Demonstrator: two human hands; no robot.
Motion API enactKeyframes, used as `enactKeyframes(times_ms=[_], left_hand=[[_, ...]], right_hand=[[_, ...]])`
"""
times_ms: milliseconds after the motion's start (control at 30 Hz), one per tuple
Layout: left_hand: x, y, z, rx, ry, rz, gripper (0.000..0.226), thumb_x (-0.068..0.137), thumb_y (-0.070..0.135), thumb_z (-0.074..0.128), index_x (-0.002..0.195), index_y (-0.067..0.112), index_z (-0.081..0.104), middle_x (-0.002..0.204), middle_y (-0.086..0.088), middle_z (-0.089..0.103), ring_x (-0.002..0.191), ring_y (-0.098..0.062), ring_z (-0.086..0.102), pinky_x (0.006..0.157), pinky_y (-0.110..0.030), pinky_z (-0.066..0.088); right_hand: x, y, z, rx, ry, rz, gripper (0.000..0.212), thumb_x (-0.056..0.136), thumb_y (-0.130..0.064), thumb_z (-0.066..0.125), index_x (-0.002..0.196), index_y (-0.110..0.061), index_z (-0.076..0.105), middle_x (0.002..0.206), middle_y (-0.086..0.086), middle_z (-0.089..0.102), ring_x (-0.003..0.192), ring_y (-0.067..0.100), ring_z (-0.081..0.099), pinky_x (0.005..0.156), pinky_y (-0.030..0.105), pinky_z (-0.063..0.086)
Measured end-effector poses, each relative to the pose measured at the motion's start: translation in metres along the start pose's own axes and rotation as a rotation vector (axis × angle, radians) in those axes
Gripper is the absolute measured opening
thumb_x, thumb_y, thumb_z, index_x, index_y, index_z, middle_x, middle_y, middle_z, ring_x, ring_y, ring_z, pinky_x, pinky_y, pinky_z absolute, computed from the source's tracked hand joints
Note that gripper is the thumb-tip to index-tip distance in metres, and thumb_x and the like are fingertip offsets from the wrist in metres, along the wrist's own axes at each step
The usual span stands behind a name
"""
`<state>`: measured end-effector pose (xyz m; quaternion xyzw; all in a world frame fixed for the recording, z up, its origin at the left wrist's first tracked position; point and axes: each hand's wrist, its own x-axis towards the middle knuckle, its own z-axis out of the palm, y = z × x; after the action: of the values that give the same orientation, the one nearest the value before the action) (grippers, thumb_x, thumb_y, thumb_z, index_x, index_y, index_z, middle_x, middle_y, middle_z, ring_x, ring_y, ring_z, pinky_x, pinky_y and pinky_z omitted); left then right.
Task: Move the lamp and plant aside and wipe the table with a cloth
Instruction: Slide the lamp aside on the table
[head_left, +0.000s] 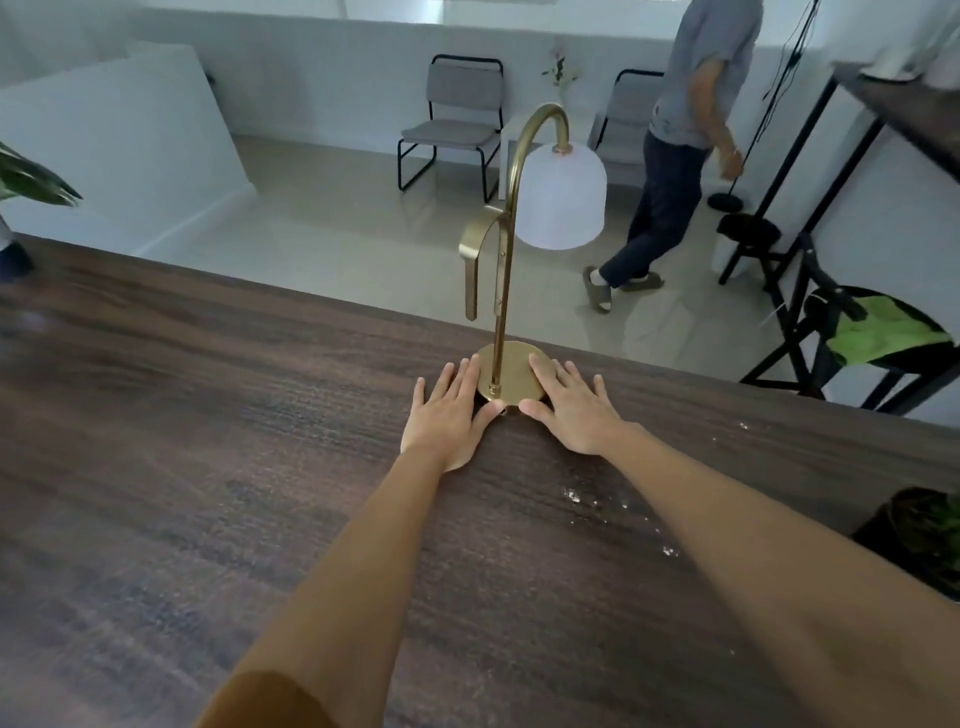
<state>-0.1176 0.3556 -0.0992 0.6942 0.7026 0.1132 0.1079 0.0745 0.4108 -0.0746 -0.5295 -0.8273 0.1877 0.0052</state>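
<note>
We are working on the first step, moving the lamp (511, 244) aside; wiping is not yet begun, and white specks (574, 496) are lying on the dark wooden bench (208, 415) near our right forearm. We are laying both hands flat, fingers spread, one on each side of the lamp's round brass base (506, 376), which is sitting close to the bench's far edge. The left hand (449, 415) is touching the base's left rim and the right hand (571, 408) is resting fingertips on its right rim, thumbs nearly meeting in front of the base. Neither grip is closing around anything; the hands are bracketing the base, not clasping it. The next move, we judge, is calling for an even push or lift from both sides, since the tall curved stem and white shade hanging off to the right could tip it. A plant (930, 530) is showing at the bench's right edge, and no cloth is in view on the bench.
</note>
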Motion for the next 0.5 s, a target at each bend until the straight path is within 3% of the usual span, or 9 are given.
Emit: enactKeyframes(times_ms=[167, 367, 500], left_hand=[[0.009, 0.009, 0.0, 0.006, -0.002, -0.043, 0.072, 0.094, 0.061, 0.012, 0.151, 0.023, -0.009, 0.161, 0.005, 0.007, 0.147, -0.016, -0.003, 0.119, -0.048, -0.002], [-0.018, 0.029, 0.007, -0.005, -0.009, -0.151, 0.069, 0.096, 0.054, 0.006, 0.151, 0.015, -0.008, 0.161, -0.001, 0.006, 0.147, -0.017, -0.006, 0.119, -0.047, -0.001], [-0.053, 0.044, 0.012, -0.019, -0.012, -0.158, 0.066, 0.097, 0.051, 0.006, 0.151, 0.015, -0.005, 0.161, 0.0, 0.004, 0.147, -0.017, -0.005, 0.119, -0.047, -0.002]], right_hand=[[0.004, 0.0, -0.004, 0.025, -0.035, 0.091, 0.069, 0.101, -0.054, 0.027, 0.154, -0.031, -0.01, 0.165, 0.007, 0.0, 0.15, 0.027, -0.004, 0.116, 0.057, -0.006], [-0.043, 0.0, -0.015, 0.006, -0.17, 0.047, 0.065, 0.101, -0.054, 0.021, 0.154, -0.032, -0.009, 0.165, 0.004, 0.0, 0.151, 0.025, -0.005, 0.116, 0.057, -0.011], [-0.129, 0.0, -0.009, 0.211, -0.058, -0.071, 0.064, 0.102, -0.052, 0.028, 0.155, -0.034, -0.002, 0.163, -0.002, 0.014, 0.15, 0.019, -0.004, 0.119, 0.05, -0.01]])
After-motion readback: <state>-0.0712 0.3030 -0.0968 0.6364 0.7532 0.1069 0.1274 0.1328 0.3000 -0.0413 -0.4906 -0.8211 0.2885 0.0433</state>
